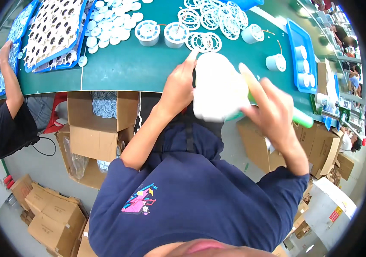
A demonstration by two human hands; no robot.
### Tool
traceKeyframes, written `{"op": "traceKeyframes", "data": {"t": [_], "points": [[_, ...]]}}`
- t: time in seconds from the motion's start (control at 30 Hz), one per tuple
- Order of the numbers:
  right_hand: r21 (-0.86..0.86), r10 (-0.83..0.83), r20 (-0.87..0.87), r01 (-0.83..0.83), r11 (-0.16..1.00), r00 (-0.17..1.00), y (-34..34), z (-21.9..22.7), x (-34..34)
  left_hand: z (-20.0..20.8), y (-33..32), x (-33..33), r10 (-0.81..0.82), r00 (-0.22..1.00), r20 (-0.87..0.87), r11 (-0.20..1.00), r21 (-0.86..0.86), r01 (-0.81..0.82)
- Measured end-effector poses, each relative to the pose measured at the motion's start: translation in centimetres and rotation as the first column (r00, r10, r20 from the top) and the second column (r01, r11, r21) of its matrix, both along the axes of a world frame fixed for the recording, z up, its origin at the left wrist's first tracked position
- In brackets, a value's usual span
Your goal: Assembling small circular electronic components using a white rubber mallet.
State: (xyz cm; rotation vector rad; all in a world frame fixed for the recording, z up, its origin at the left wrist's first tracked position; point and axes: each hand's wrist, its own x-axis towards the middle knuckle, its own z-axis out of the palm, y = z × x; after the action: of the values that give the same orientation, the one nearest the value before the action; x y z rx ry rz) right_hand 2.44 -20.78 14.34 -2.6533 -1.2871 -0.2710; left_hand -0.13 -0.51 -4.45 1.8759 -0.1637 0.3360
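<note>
- Navy shirt (195, 188) comes nearest the camera, below the white piece (219, 88), which is held up between the two hands and hides part of the tabletop edge (114, 70).
- At the white piece's left edge, the left hand (178, 83) grips it, fingers up along the side.
- To the right of the white piece, the right hand (275, 111) is blurred; thumb and forefinger are at its edge, though I cannot tell whether they press or only hover.
- A green handle (303, 118) shows to the right of the white piece, behind that hand; whether it is gripped is unclear.
- Beyond the white piece lie slotted rings (230, 26); a wired white cup (176, 35) stands beyond it to the left, another (276, 63) to its right.
- The step in hand looks like working on the white piece while it is held up.
- A next move would call for a steady left hold and clear right-hand contact on the white piece.
</note>
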Motion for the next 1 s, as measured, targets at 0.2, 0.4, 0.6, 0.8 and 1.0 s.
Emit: {"op": "traceKeyframes", "data": {"t": [0.2, 0.4, 0.6, 0.8, 1.0], "points": [[0.063, 0.001, -0.027, 0.001, 0.998, 1.0, -3.2, -4.1, -2.4, 2.5, 0.1, 0.1, 0.017, 0.998, 0.06, 0.992, 0.12, -0.024], [0.274, -0.147, -0.214, 0.204, 0.94, 0.966, -6.8, -9.4, -3.4, 2.6, 0.6, 0.2, -0.038, 0.999, -0.024, 0.997, 0.067, 0.04], [0.457, -0.215, -0.315, 0.346, 0.819, 0.924, -7.8, -13.0, -4.6, 3.4, 1.2, 0.6, -0.125, 0.991, -0.043, 0.983, 0.13, 0.129], [0.449, -0.432, -0.408, 0.589, 0.672, 0.804, -9.5, -10.3, -2.3, 4.6, 0.8, 0.6, -0.129, 0.991, -0.02, 0.98, 0.151, 0.13], [0.489, -0.334, -0.818, 0.872, 0.026, 0.469, -11.5, -14.1, -5.5, 4.8, -3.1, 1.4, -0.149, 0.986, -0.073, 0.985, 0.079, 0.154]]}}
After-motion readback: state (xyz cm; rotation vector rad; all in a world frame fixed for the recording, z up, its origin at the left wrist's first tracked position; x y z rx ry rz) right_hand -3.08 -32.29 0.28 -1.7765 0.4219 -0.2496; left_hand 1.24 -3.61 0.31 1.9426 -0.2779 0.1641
